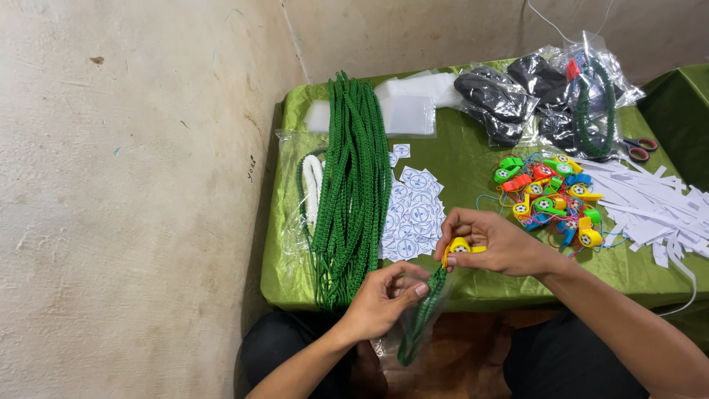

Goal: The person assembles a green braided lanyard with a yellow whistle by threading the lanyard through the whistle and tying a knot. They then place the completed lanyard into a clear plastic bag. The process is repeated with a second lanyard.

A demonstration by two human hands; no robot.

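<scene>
The right hand (496,244) has its grip closed on a yellow whistle (459,247), pinched between thumb and fingers, its mouthpiece end pointing right, toward the whistle pile. From under the whistle a green braided cord (425,314) hangs down, its long axis running steeply down and slightly left, into a clear plastic bag (402,325). The left hand (384,299) has its grip closed around the bag's mouth and the cord, just left of and below the whistle.

Judging by how things lie, this one whistle is joined to its cord and partly in the bag; much seems left. Just right of the whistle, on the green tabletop (473,159), lies a pile of coloured whistles (550,196), unbagged. Left of the whistle is a spread of small round-printed stickers (413,214), and beyond them a thick bundle of green cords (354,185) lying lengthwise away from the person. Far right of the whistle are white paper strips (653,207) and scissors (636,148); behind are empty clear bags (406,107).
</scene>
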